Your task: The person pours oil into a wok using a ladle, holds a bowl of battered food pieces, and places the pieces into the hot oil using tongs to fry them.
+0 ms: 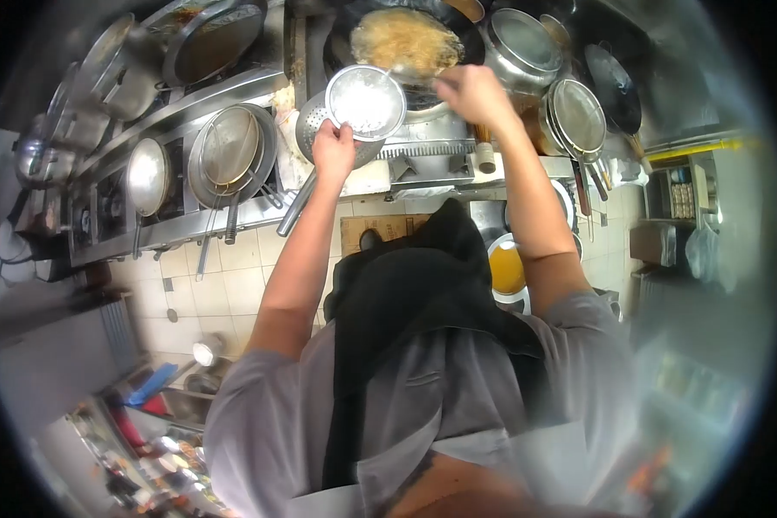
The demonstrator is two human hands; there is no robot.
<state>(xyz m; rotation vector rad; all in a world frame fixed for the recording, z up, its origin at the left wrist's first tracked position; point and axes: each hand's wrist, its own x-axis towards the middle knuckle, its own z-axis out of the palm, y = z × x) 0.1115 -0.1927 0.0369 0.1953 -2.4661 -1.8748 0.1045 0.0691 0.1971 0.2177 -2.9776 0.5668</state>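
My left hand (334, 152) grips the rim of a round metal bowl (366, 103) with something white in it. Under the bowl lies a perforated ladle (313, 129), its handle pointing down toward me. At the top middle, a dark wok (340, 43) holds bubbling, golden-brown contents (406, 39). My right hand (473, 93) is over the wok's near right edge with its fingers pressed together; what they hold, if anything, is too small to tell.
Strainers rest on a pan (265, 160) at the left and on a pot (535, 129) at the right. Several pots and pans line the back. A brush (485, 157) stands at the counter's front edge. A container of orange liquid (507, 266) is low at the right.
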